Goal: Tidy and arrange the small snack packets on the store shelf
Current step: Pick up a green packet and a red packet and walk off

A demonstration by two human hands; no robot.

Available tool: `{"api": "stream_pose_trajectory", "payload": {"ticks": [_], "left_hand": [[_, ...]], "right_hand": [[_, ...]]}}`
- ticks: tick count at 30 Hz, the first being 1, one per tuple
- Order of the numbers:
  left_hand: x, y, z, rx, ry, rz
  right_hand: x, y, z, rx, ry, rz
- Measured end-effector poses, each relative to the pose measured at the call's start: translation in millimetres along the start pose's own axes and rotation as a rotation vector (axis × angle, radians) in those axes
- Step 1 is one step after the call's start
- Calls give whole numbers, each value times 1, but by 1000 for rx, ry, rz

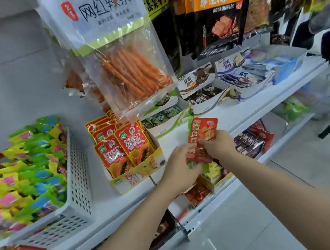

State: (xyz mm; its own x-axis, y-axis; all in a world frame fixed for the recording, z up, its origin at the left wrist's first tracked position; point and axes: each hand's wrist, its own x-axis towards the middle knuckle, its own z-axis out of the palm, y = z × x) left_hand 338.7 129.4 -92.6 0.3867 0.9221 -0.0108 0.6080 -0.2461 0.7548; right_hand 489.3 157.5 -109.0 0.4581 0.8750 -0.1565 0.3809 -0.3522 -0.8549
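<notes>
My left hand (pixel 179 167) and my right hand (pixel 218 145) both hold a small bunch of red snack packets (pixel 202 135) just above the front edge of the white shelf (pixel 240 115). The left hand grips the bunch from below, the right hand pinches its upper part. To the left stands a cardboard display box (pixel 144 171) filled with upright red packets (pixel 122 149) showing papaya pictures. Part of the held bunch is hidden behind my fingers.
A white perforated basket (pixel 77 174) of green, yellow and pink candies sits at the left. Large bags of orange strips (pixel 115 52) hang above the box. Open boxes of small packets (pixel 207 87) line the shelf's back. A lower shelf (pixel 249 142) holds more snacks.
</notes>
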Motion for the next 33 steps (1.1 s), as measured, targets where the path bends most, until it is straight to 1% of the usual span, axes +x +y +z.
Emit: {"api": "stream_pose_trajectory", "payload": {"ticks": [2, 3, 4, 6, 7, 9, 10, 14, 18, 21, 24, 26, 28, 30, 33], "left_hand": [[6, 11, 1, -145, 164, -87], [10, 17, 4, -254, 182, -155], [16, 22, 8, -383, 143, -215], [30, 33, 21, -656, -37, -285], [36, 36, 28, -732, -129, -303], [48, 40, 38, -771, -271, -309], [53, 42, 40, -781, -314, -297], [59, 75, 21, -929, -384, -339], [42, 145, -32, -955, -439, -339], [20, 210, -86, -950, -387, -391], [-2, 276, -152, -915, -286, -363], [-19, 316, -198, -871, -251, -297], [-44, 347, -241, -818, -219, -275], [-62, 371, -279, -777, -133, -238], [-92, 390, -321, -791, 61, -254]], "right_hand": [[-12, 13, -20, 259, -38, 51], [-17, 22, -31, 372, -55, 73], [-21, 31, -41, 453, -68, 79], [-26, 47, -57, 546, -67, 82], [-28, 54, -63, 569, -67, 88], [-30, 60, -75, 585, -72, 94], [-30, 58, -81, 585, -68, 95], [-44, 23, -119, 590, -55, 110], [-78, -41, -182, 567, -70, 142], [-112, -114, -239, 561, -26, 158], [-154, -200, -292, 542, 17, 152], [-182, -253, -320, 499, -19, 115], [-209, -297, -338, 480, -68, 71], [-222, -337, -349, 493, -109, 46], [-235, -379, -344, 481, -263, -48]]}}
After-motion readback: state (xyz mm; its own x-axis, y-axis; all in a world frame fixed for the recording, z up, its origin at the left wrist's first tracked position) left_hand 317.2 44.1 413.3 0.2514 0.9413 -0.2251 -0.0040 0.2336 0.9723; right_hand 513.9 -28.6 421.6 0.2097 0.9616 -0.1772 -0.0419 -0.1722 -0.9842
